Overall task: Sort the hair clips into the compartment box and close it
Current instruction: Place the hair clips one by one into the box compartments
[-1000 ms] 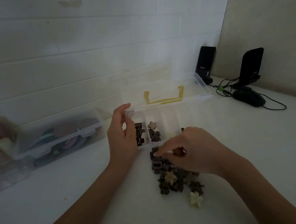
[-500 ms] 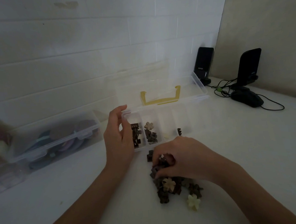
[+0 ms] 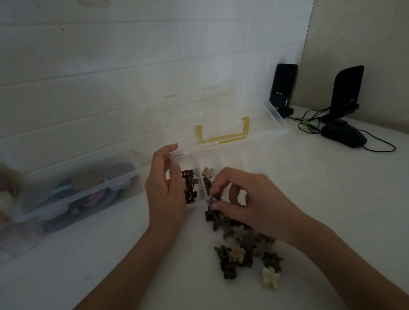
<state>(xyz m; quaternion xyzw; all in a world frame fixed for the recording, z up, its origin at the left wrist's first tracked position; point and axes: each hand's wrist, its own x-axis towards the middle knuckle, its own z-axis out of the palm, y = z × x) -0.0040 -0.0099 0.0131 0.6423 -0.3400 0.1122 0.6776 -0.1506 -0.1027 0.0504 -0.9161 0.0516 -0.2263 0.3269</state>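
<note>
Entry: our right hand [image 3: 255, 199] pinches a dark clip [image 3: 211, 200]; left hand [image 3: 165, 187] grips the box [image 3: 189, 156]. Risk, we judge: loose pinch, clip lands in the wrong compartment.

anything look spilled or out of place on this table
Nothing damaged. The heap of dark and cream flower-shaped hair clips lies loose on the white table before the open clear plastic compartment box, unsorted rather than spilled; one cream flower clip sits at its near right fringe.

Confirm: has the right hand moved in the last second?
Yes: right hand lifted from the hair clip pile toward the compartment box, pinching a clip.
</note>
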